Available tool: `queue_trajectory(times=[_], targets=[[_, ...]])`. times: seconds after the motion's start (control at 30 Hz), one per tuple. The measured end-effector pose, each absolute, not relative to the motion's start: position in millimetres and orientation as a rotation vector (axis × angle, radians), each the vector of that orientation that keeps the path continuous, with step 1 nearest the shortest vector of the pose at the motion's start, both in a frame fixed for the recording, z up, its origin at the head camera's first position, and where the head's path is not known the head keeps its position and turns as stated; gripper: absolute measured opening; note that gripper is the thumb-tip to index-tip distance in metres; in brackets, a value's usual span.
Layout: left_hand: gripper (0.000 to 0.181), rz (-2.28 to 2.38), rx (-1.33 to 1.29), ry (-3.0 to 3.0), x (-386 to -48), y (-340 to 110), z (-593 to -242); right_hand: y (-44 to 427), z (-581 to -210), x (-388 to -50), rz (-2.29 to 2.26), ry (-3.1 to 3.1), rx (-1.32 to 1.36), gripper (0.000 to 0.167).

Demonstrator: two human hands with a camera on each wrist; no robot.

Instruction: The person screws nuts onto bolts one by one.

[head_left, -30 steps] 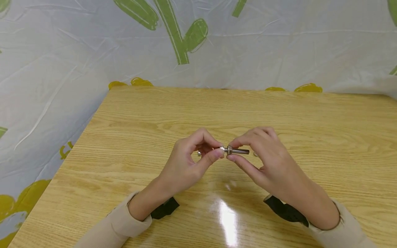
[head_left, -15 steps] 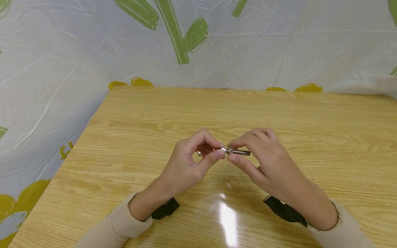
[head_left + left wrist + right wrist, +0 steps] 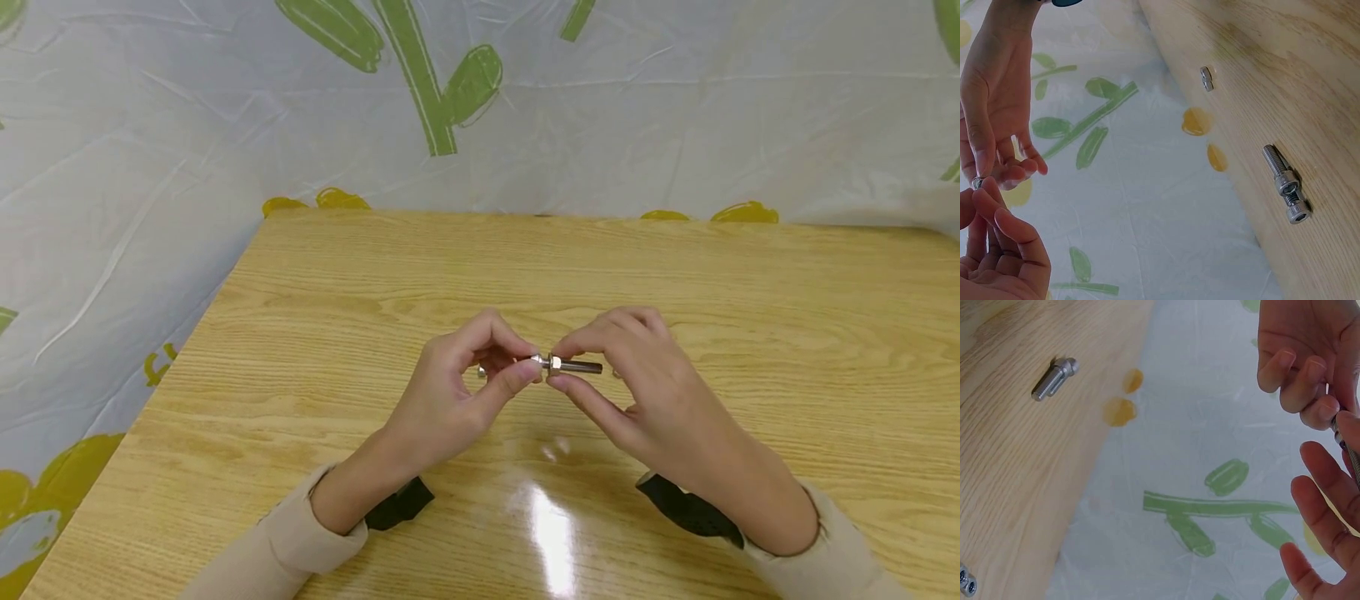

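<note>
Between both hands, over the table, a silver bolt (image 3: 581, 367) lies level, its threaded end pointing right. My left hand (image 3: 457, 383) pinches its head end between thumb and forefinger, hiding most of the head. A hex nut (image 3: 555, 364) sits around the shank a short gap from those fingertips. My right hand (image 3: 645, 383) holds this nut with thumb and forefinger. In the right wrist view, the bolt (image 3: 1337, 432) is partly covered by fingers, and the other right fingers are spread.
Two socket head bolts (image 3: 1285, 181) lie side by side on the wooden table (image 3: 375, 275). Two loose nuts (image 3: 1206, 79) rest elsewhere on it, mostly hidden behind my right hand in the head view. A patterned white sheet (image 3: 600, 125) hangs beyond the table's far edge.
My right thumb and forefinger shift slightly around the nut, which shows a different face now. The bolt wavers slightly right, then back left. My left hand keeps its pinch.
</note>
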State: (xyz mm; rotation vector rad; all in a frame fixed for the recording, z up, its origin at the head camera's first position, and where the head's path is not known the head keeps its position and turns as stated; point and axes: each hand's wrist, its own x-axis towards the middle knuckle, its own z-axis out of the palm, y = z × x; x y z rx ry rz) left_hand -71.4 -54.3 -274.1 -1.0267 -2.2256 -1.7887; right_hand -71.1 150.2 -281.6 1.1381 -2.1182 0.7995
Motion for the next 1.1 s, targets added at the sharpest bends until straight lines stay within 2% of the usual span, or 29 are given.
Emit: queue_trajectory(times=[0.33,0.8,1.1], targets=[[0.007,-1.804,-1.011,-2.243,-70,-55,-273,142,-267,-64,0.811,-2.170,1.103,0.038],[0.007,-1.807,-1.023,-2.235,-69,-54,-273,142,-269,-64,0.801,-2.246,1.072,0.042],[0.008,-1.815,-1.016,-2.230,-70,-54,-274,150,-279,-68,0.810,-2.211,1.074,0.033]])
